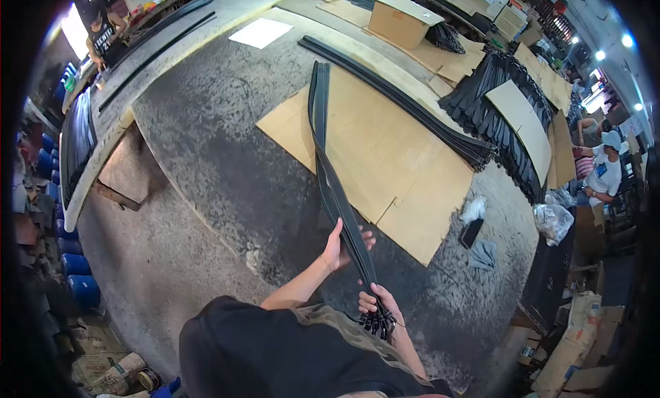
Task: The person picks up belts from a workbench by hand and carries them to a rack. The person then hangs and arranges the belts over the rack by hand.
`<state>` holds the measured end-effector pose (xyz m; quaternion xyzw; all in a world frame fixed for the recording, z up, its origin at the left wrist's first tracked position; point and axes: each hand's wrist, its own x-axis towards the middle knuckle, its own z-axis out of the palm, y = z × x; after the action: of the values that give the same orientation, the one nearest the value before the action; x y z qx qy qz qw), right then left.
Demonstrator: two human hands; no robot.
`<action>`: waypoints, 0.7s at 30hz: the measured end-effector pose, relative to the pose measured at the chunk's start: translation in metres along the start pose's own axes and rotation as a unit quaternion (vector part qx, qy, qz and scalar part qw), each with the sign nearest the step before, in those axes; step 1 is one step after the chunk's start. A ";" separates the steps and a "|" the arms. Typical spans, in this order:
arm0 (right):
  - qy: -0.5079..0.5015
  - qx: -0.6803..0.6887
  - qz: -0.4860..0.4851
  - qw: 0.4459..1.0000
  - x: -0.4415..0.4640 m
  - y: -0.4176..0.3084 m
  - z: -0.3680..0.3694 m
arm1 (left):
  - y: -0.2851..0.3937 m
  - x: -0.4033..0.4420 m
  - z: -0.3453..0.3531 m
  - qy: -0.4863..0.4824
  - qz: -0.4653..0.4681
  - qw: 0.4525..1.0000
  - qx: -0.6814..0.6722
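Observation:
A bundle of long black straps runs from the flattened cardboard sheet down to the table's near edge. My left hand is around the middle of the bundle, thumb on one side and fingers on the other. Close to the metal-looking buckle ends, my right hand has its fingers wrapped round the straps. The buckle ends hang by my body. The far part of the bundle lies on the cardboard, with one strap bowed out to the side.
Another strap bundle lies along the cardboard's far edge. On the right are a phone, a grey cloth, plastic bags and a strap pile. A white sheet and cardboard box lie beyond. People are farther off.

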<state>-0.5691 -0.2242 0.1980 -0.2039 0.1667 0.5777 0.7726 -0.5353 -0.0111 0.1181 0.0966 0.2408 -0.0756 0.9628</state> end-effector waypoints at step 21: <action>0.279 -0.474 0.041 0.834 -0.209 0.281 -0.033 | 0.217 0.116 -0.080 0.026 0.050 0.993 0.107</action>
<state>-0.8977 -0.3438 0.2383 -0.6904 0.0897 0.5358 0.4777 -0.4283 0.2058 0.0262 0.2127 0.2515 -0.0500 0.9429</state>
